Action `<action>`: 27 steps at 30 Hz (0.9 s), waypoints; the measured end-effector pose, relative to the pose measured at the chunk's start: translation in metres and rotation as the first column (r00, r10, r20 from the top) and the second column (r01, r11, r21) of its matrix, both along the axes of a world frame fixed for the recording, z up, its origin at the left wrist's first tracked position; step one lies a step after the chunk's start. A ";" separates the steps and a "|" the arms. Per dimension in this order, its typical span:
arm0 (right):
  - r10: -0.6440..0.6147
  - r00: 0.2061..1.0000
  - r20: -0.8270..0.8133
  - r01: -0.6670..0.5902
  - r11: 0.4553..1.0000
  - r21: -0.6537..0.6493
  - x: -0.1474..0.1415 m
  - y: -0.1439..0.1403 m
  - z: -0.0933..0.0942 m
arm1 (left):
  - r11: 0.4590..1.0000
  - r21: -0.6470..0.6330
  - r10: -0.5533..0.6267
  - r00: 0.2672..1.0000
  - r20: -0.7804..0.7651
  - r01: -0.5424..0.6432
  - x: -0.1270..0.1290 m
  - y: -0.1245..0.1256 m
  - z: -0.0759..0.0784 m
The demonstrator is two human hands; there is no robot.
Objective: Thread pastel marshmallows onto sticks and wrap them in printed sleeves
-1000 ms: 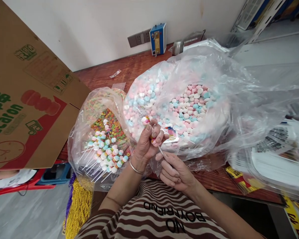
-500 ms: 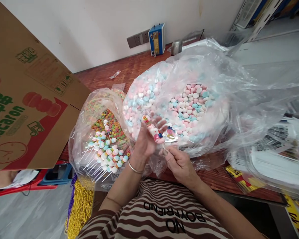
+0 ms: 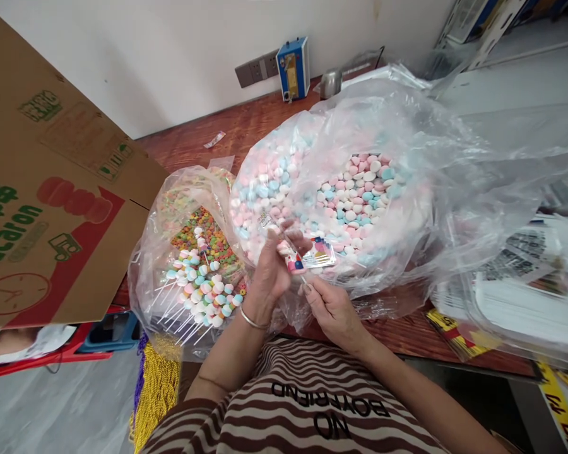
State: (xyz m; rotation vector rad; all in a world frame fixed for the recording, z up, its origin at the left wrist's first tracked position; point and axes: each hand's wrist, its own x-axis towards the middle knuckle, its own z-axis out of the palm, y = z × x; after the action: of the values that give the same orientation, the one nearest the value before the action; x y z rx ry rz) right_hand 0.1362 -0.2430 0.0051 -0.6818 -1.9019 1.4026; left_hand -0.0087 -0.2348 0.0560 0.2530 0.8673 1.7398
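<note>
A marshmallow skewer [image 3: 284, 247] with a small printed piece on it lies along the palm of my left hand [image 3: 272, 268]. The left thumb and fingers are curled around its marshmallow end. Below, my right hand [image 3: 334, 312] pinches the white stick between thumb and forefinger. Beside the left fingers, several printed cards or sachets [image 3: 320, 253] lie fanned on a clear bag of pink, white and blue marshmallows [image 3: 355, 195]. On the left, a pile of marshmallow skewers [image 3: 208, 290] rests on a bag of coloured ring-shaped cereal [image 3: 203, 230].
A large cardboard box [image 3: 52, 176] stands at the left. By the wall are a blue device [image 3: 293, 68] and a metal cup [image 3: 331, 84]. The wooden table [image 3: 180, 145] holds a small wrapper strip [image 3: 214, 139]. Papers under plastic [image 3: 525, 302] lie at the right.
The left fingers have drawn in around the skewer, and its colourful upper end no longer shows plainly. My right hand keeps its pinch on the stick. The camera view has shifted slightly.
</note>
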 end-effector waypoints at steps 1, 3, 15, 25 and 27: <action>0.032 0.999 -0.002 -0.032 0.999 -0.016 0.002 0.000 0.000 | 0.999 0.004 0.032 0.999 0.005 -0.032 -0.009 0.003 0.004; 0.082 0.997 -0.012 -0.082 0.995 -0.059 0.004 -0.002 0.002 | 0.996 0.016 0.093 0.996 0.009 -0.093 -0.022 0.009 0.012; -0.006 0.973 -0.232 -0.114 0.858 -0.501 -0.009 0.005 -0.002 | 0.988 -0.061 -0.142 0.989 -0.034 0.140 0.023 -0.011 -0.011; -0.090 0.918 -0.387 -0.206 0.725 -0.658 -0.018 -0.004 -0.004 | 0.984 -0.125 -0.154 0.957 -0.247 0.127 0.027 -0.031 -0.022; -0.079 0.929 -0.362 -0.184 0.750 -0.636 -0.019 -0.006 -0.005 | 0.984 -0.150 -0.135 0.947 -0.292 0.094 0.029 -0.032 -0.025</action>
State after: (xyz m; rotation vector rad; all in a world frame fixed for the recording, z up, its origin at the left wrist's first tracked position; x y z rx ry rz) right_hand 0.1170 -0.2491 0.0004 -0.6161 -1.1048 2.1080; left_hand 0.0206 -0.2663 0.0311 0.4787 1.1635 1.5488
